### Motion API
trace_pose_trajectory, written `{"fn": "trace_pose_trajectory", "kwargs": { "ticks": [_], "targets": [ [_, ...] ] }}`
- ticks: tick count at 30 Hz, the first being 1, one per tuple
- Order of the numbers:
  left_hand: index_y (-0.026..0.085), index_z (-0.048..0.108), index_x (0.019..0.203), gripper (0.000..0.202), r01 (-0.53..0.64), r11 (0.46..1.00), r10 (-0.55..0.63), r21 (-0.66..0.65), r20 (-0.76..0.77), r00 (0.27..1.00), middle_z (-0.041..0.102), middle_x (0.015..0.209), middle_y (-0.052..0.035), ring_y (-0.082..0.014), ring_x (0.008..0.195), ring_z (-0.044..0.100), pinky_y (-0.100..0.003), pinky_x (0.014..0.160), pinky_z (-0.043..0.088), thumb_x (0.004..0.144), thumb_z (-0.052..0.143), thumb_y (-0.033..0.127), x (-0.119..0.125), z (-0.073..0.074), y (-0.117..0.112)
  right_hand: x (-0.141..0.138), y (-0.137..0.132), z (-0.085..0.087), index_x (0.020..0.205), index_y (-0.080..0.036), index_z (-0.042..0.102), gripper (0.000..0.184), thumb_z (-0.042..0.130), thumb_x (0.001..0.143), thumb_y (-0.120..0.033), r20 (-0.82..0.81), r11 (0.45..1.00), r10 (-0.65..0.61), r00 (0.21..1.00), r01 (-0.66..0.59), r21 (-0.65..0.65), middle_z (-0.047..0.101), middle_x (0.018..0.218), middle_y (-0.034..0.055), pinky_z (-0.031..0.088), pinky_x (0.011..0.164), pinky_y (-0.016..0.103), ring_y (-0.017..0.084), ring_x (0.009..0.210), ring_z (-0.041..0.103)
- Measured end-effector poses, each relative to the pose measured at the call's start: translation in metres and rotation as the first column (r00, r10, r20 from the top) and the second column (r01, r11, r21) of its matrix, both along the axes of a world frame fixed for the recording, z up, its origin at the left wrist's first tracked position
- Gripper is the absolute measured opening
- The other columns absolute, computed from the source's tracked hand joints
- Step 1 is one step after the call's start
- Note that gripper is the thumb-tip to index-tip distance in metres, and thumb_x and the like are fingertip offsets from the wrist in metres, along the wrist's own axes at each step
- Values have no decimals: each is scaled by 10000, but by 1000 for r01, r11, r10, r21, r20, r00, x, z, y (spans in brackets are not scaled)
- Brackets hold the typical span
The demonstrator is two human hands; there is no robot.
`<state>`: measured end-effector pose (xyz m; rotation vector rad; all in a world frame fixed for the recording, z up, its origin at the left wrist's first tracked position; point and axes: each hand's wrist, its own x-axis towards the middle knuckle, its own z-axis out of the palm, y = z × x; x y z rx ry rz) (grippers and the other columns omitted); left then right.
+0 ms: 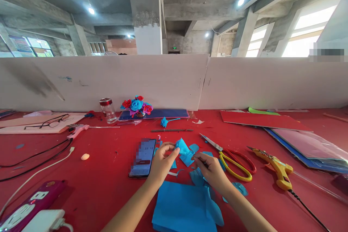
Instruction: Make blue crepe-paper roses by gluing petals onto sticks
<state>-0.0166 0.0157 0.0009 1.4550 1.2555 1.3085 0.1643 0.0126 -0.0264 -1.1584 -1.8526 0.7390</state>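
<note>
My left hand (pixel 165 156) pinches a folded blue paper piece (pixel 182 147) between thumb and fingers, above the middle of the table. Close by on the right, my right hand (pixel 208 166) is closed, its fingertips near the lower edge of the paper. Something thin and dark shows between those fingers, too small to name. Cut blue paper petals (pixel 198 177) lie scattered beneath both hands. In front of me is a stack of blue paper (pixel 181 204). A phone (pixel 143 158) lies left of my left hand; scissors (pixel 235 163) with red and yellow handles lie right of my right hand.
A yellow hot glue gun (pixel 280 170) with a cord rests at the right. Behind are a single blue paper flower (pixel 164 121), a thin rod (pixel 172 130), a paper bouquet (pixel 136 105) and a glass jar (pixel 108 111). A power strip (pixel 32 201) sits at left.
</note>
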Motion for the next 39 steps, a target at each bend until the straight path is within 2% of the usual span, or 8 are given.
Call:
{"fn": "trace_pose_trajectory", "kwargs": {
  "ticks": [7,10,14,21,29,33,36,39],
  "targets": [
    [162,642,693,267,3,1000,-1,25,-58,998,596,951,-71,-204,828,581,-260,653,449,720,580,419,0,0,0,0,-4,3,758,-165,561,242,387,867,-293,23,1000,-8,1000,7,28,581,621,11,366,517,224,120,538,476],
    [174,609,799,240,-31,998,34,63,-60,998,600,920,-62,-199,824,579,-270,653,449,722,592,401,0,-2,0,-1,-5,4,759,-167,563,243,390,866,-300,18,1000,-21,1000,20,22,582,620,13,359,511,225,124,543,481],
    [210,528,916,270,-123,966,152,228,-112,982,573,959,-53,-204,896,551,-283,685,450,710,631,351,0,-6,0,-3,-4,6,767,-161,567,259,392,865,-324,-45,1000,-11,999,10,-20,594,626,22,361,516,234,130,555,496],
    [231,467,969,235,-112,880,238,462,-225,945,505,1004,-63,-206,935,508,-303,731,437,774,586,286,3,-3,-7,-2,-5,4,757,-162,553,277,426,857,-387,-168,994,18,986,-36,-105,565,607,2,307,441,212,94,479,416],
    [226,466,953,214,-92,875,224,475,-230,947,509,975,-58,-200,918,509,-310,738,437,777,581,266,5,-4,-10,-6,-9,8,747,-158,556,285,434,861,-389,-176,996,11,984,-27,-89,568,609,14,325,449,214,100,497,424],
    [235,405,1107,441,-83,923,101,375,-28,994,485,1089,-76,-188,942,527,-299,746,465,732,634,275,8,-4,-13,-5,-12,9,815,-172,591,246,433,871,-352,-213,1000,19,977,-20,-1,616,706,33,420,584,235,138,633,536],
    [246,366,1204,652,54,954,-71,293,45,996,468,1208,-98,-221,1051,512,-314,791,476,652,712,284,11,-1,-17,-4,-16,12,832,-181,620,224,450,865,-323,-200,997,20,980,-6,74,618,720,34,440,607,236,146,654,558],
    [232,513,1101,464,231,948,-218,218,-80,973,581,1107,-69,-214,996,559,-323,829,463,676,693,280,14,0,-20,-3,-19,16,781,-182,618,209,458,858,-294,-197,990,28,980,-1,139,606,694,32,446,603,237,146,636,553]
  ]
}}
